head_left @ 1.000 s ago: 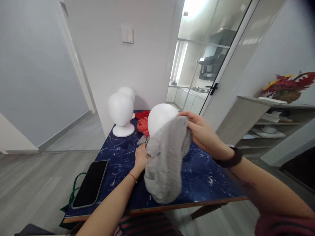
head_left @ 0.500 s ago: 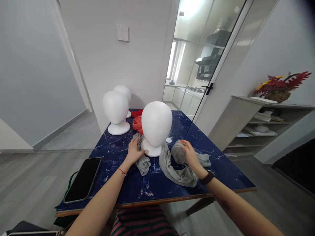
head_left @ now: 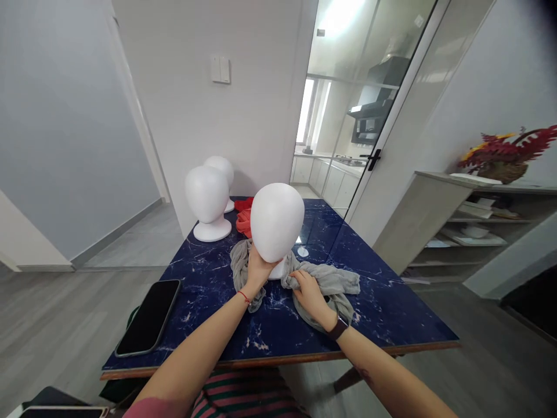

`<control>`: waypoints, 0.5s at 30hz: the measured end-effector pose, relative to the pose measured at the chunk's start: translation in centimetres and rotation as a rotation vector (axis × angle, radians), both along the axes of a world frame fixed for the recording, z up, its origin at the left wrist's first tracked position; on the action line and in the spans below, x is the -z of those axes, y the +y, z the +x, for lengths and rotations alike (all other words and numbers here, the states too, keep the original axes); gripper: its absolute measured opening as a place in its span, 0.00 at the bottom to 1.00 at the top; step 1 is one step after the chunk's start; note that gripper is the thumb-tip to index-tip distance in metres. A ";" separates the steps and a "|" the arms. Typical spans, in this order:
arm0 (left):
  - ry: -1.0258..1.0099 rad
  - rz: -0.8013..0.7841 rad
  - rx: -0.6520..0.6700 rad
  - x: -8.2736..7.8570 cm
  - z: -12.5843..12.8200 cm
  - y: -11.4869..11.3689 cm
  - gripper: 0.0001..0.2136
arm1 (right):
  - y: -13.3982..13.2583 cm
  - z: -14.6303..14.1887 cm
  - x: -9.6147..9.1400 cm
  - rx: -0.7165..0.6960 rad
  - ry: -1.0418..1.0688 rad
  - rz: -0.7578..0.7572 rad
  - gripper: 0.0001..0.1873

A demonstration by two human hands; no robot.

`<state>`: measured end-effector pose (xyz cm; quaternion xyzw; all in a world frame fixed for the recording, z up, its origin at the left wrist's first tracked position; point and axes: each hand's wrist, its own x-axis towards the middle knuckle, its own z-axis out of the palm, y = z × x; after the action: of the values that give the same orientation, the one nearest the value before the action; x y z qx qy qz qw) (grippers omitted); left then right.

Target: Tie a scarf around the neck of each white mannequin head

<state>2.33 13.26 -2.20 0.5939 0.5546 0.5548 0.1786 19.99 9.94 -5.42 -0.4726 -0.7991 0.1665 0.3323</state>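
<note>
Foam head (head_left: 277,220), the nearest of three white ones, stands toward the middle of the blue marbled table (head_left: 383,313) and serves as the landmark. A second ago the grey scarf (head_left: 335,281) hung in the air in front of this head, lifted by the right hand. Half a second ago it was down on the tabletop, with one end at the left of the head's base and the rest trailing off to the right. Now it lies looped about the base, bunched on the left, passing close by the foot and spreading in a flat heap to the right.

The left hand (head_left: 256,270), which had been lying on the cloth left of the base, has come up and now clasps the head from below at its neck, fingers wrapped round it. Whether the base is lifted off the table cannot be told. The right hand (head_left: 310,293) has drawn in from the right and sits just right of the base, fingers curled on a fold of the scarf. So the head is now steadied while the cloth is worked at its foot.

Behind the head and to the left stand the two other foam heads (head_left: 208,194), with a red cloth (head_left: 243,219) between them and the landmark. A dark phone (head_left: 150,316) lies well left of it, near the table's front edge.
</note>
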 end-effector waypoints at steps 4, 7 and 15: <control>-0.033 0.018 0.052 -2.4 -1.9 -1.9 0.30 | 0.3 0.6 -0.7 -0.020 0.195 0.019 0.18; -0.040 -0.001 0.013 -4.6 -5.6 -4.2 0.30 | 0.3 2.1 -2.6 0.135 0.444 0.071 0.13; -0.181 0.018 -0.320 -3.6 -15.8 -5.9 0.33 | 1.7 1.1 -11.4 0.367 0.892 0.386 0.09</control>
<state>-13.42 7.37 1.36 0.4472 0.6188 0.6322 0.1321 21.11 11.66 5.97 -0.4180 -0.5001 0.1405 0.7452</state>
